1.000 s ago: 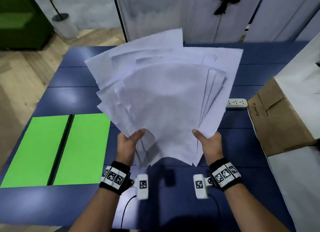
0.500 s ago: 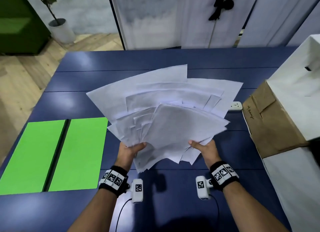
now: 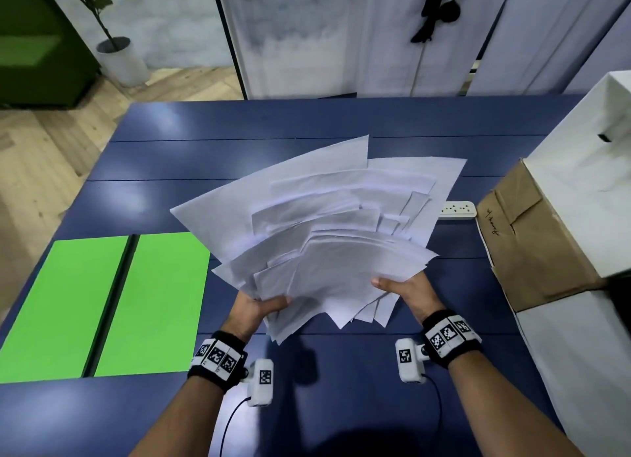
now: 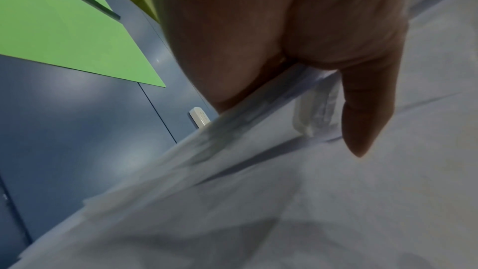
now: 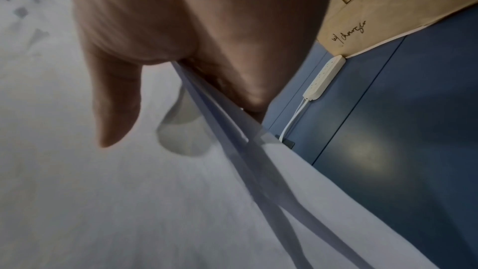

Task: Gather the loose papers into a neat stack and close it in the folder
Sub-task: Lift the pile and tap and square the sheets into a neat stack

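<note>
Both hands, left hand [image 3: 254,308] and right hand [image 3: 408,286], pinch the messy papers [image 3: 327,238]; next, tap them even, then move to the green folder [image 3: 102,303].

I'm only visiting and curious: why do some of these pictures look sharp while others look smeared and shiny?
Head view: fairly sharp, though ceiling lights leave pale glare patches on the blue table and the edges bend. Left wrist view: the papers are smeared with blur, the left hand dim. Right wrist view: the right hand is soft, with glare on the table.

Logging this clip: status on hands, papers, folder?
Left hand, right hand both hold fanned papers, unsquared. Green folder lies open, left. Nothing in the way.
</note>
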Demonstrator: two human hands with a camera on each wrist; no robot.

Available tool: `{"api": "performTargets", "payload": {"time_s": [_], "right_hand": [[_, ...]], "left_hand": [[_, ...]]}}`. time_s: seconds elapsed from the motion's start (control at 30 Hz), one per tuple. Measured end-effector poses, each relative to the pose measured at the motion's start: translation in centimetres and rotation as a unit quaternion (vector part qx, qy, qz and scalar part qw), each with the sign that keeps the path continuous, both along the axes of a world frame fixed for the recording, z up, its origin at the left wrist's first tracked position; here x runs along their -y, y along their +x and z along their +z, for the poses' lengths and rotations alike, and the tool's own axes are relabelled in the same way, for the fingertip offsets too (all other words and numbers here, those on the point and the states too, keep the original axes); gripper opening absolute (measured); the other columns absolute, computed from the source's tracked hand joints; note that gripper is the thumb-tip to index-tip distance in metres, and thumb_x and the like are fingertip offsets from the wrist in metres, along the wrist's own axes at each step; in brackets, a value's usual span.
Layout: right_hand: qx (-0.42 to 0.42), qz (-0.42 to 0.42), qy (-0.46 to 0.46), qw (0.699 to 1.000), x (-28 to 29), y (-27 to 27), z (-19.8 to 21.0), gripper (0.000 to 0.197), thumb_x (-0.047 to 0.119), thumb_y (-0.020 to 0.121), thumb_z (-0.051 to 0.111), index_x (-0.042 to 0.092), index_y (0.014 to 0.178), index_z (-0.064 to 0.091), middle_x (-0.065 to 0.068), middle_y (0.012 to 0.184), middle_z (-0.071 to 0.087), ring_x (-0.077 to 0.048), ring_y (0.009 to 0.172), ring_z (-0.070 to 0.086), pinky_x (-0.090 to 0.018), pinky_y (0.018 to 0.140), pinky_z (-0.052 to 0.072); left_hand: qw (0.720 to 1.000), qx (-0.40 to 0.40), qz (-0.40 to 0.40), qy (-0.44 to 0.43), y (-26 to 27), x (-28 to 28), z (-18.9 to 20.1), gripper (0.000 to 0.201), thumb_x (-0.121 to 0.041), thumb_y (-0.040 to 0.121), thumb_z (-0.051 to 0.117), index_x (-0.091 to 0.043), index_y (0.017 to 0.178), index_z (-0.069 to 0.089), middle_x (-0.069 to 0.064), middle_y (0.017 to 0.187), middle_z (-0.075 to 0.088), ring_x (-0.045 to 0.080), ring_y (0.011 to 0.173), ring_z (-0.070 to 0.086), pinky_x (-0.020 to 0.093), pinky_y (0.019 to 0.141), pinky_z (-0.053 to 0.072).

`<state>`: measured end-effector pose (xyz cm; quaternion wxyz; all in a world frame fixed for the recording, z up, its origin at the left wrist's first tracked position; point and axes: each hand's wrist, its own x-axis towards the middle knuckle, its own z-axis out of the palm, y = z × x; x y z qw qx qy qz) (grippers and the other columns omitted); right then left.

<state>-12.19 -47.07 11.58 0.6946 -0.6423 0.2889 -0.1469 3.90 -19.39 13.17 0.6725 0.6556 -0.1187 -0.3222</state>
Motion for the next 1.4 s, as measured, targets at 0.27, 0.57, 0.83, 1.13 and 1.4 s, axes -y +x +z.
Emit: {"api": "performTargets", "payload": {"time_s": [0.27, 0.57, 0.83, 1.13, 1.4], "right_hand": [[-0.025, 0.004, 0.017, 1.0, 0.0, -0.2, 0.2, 0.058, 0.007, 0.068, 0.091, 0.011, 0.121, 0.067, -0.002, 0.115, 0.076, -0.016, 0.112, 0.071, -0.036, 0.106, 0.05], [-0.004, -0.017, 0.073, 0.997, -2.1, 0.7, 0.2, 0.046, 0.0, 0.067, 0.088, 0.006, 0.108, 0.068, 0.004, 0.094, 0.08, -0.011, 0.096, 0.075, -0.033, 0.1, 0.054], [0.012, 0.013, 0.052, 0.998, -1.2, 0.5, 1.0, 0.049, -0.011, 0.073, 0.081, 0.006, 0.117, 0.065, 0.002, 0.104, 0.079, -0.011, 0.102, 0.074, -0.021, 0.089, 0.056], [0.009, -0.011, 0.02, 1.0, -2.6, 1.7, 1.8, 0.02, 0.003, 0.083, 0.08, 0.016, 0.097, 0.074, 0.006, 0.094, 0.08, -0.008, 0.093, 0.075, -0.023, 0.085, 0.055], [0.056, -0.186, 0.038, 0.98, -6.7, 2.6, 1.9, 0.003, 0.01, 0.09, 0.074, 0.013, 0.091, 0.076, 0.015, 0.089, 0.077, 0.001, 0.085, 0.07, -0.015, 0.08, 0.053]], "left_hand": [[1.0, 0.0, 0.01, -0.002, 0.0, -0.4, -0.8, 0.05, 0.02, 0.074, 0.072, -0.016, 0.108, 0.066, -0.01, 0.097, 0.079, 0.006, 0.092, 0.073, 0.017, 0.078, 0.055], [0.999, -0.016, 0.032, 0.003, -0.1, 0.1, -1.1, 0.043, 0.016, 0.072, 0.073, -0.011, 0.105, 0.069, -0.004, 0.094, 0.079, 0.011, 0.087, 0.075, 0.022, 0.076, 0.057], [1.0, 0.02, 0.016, -0.014, 0.5, -0.5, -0.5, 0.048, 0.017, 0.07, 0.075, -0.02, 0.1, 0.077, -0.003, 0.1, 0.079, 0.012, 0.093, 0.074, 0.023, 0.08, 0.057], [0.997, 0.032, 0.054, -0.039, -0.4, 0.7, -0.3, 0.035, 0.015, 0.082, 0.067, -0.007, 0.109, 0.069, 0.003, 0.102, 0.078, 0.018, 0.096, 0.072, 0.028, 0.085, 0.056], [0.987, 0.066, 0.139, -0.049, -2.5, 2.5, -0.7, 0.036, 0.011, 0.087, 0.066, -0.009, 0.117, 0.065, -0.002, 0.108, 0.076, 0.013, 0.103, 0.07, 0.025, 0.093, 0.054]]}}
